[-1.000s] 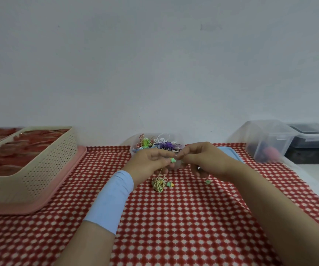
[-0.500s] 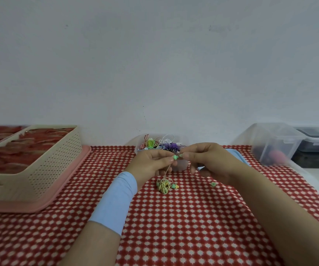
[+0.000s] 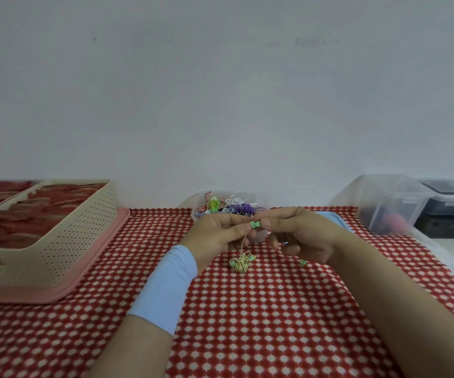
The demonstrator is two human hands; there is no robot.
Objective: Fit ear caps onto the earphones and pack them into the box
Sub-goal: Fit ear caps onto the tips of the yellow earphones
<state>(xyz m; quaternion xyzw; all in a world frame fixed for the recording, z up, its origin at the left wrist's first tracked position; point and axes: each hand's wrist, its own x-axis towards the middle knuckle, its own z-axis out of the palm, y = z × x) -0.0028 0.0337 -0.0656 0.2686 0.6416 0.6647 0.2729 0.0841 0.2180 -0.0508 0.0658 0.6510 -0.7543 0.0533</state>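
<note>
Green earphone (image 3: 255, 224) — pinched by left hand (image 3: 219, 234) and right hand (image 3: 300, 233) | its tip too small to make out

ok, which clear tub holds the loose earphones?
The low tub mid-table against the wall, heaped with green, purple and white cables. The taller tub at right shows only something pink.

A plain, pale grey wall (image 3: 220, 91) fills the upper half of the frame under soft, even light. Below it, a red-and-white patterned tablecloth (image 3: 247, 323) covers the table. At left a beige perforated basket (image 3: 78, 241) sits in a pink tray (image 3: 111, 233). At right stands a clear plastic bin (image 3: 384, 203), with a dark-lidded container (image 3: 449, 197) beside it.
</note>
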